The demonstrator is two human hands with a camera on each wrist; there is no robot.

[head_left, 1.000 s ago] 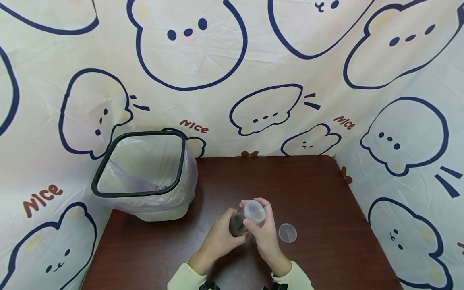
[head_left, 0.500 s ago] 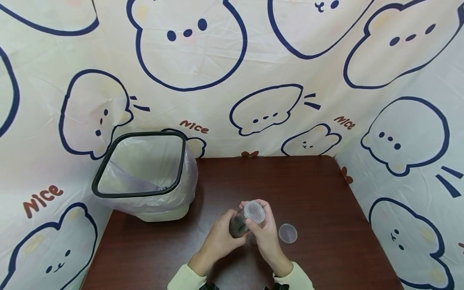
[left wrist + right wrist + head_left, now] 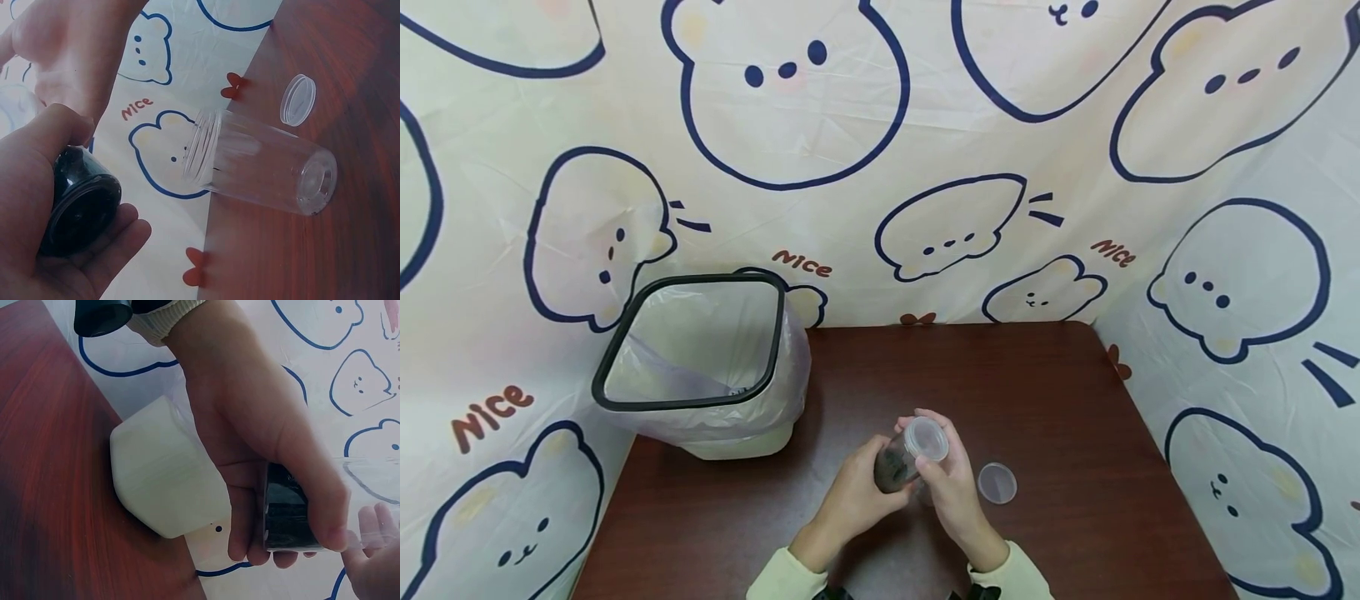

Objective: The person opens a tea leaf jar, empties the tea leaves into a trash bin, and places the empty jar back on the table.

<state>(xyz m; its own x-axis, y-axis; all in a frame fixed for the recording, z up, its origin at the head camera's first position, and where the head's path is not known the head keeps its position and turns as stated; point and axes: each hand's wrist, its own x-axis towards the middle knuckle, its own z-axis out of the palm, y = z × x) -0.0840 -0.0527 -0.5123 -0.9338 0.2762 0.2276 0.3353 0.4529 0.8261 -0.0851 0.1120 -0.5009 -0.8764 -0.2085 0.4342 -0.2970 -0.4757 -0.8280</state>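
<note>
Both hands hold a clear plastic jar (image 3: 891, 468) tilted above the table, with dark contents at its bottom end. My left hand (image 3: 856, 490) grips the dark lower part, its thumb and fingers wrapped around it. My right hand (image 3: 955, 493) holds the upper end around the translucent lid (image 3: 928, 437), thumb on the near side and fingers behind. In the left wrist view a second clear jar (image 3: 269, 162), with a threaded mouth and no lid on it, stands on the table. The hands mostly hide it in the head view. A loose clear lid (image 3: 997, 483) lies right of my right hand.
A bin (image 3: 747, 446) with a dark rim and a translucent liner bag stands at the table's back left. The brown table (image 3: 1060, 417) meets walls of printed cloth (image 3: 842, 217) at the back and sides.
My right thumb has shifted slightly down and right along the lid's edge, and the right hand has turned a little. My left hand and the jar have stayed almost where they were.
</note>
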